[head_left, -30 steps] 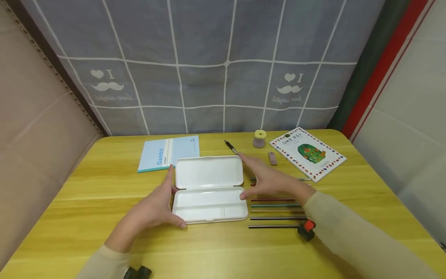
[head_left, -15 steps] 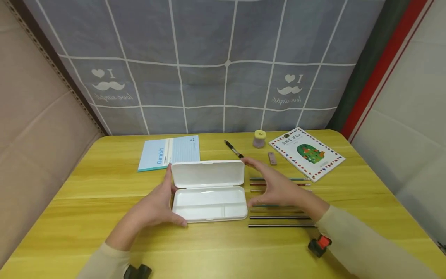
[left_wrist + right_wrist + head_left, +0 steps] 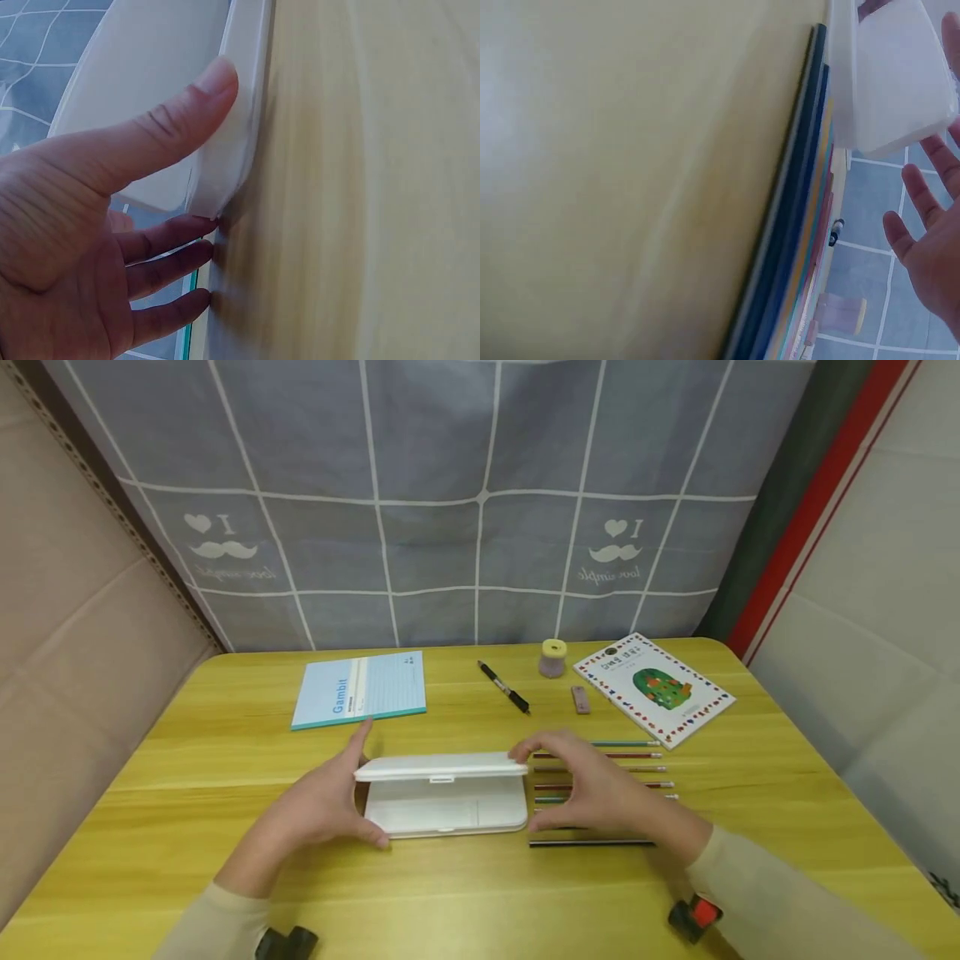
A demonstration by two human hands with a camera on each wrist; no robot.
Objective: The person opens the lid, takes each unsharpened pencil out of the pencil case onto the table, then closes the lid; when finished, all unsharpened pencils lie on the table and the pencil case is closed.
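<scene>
A white pencil case (image 3: 420,817) lies on the table with its lid (image 3: 438,765) tilted partway down over the base. Along its left end rests my left hand (image 3: 322,797), thumb against the front corner. The left wrist view shows that thumb (image 3: 184,124) across the case's side, with loosely straight fingers by its end. My right hand (image 3: 596,789) touches the lid's right edge with its fingertips, the thumb spread away near the base's corner. In the right wrist view its fingers (image 3: 922,195) are spread beside the lid (image 3: 907,75). Several pencils (image 3: 592,843) lie partly hidden beneath the right hand.
Behind the case are a light blue notebook (image 3: 390,685), a black pen (image 3: 504,687), a small eraser (image 3: 581,700) and a yellow-topped jar-like item (image 3: 552,658). A white booklet (image 3: 652,689) lies at the back right. A grey checked cloth (image 3: 427,543) hangs behind the table.
The lid has swung from leaning back, through upright, to low over the base. My right hand's fingers came forward with it. The left hand has stayed at the case's left end.
</scene>
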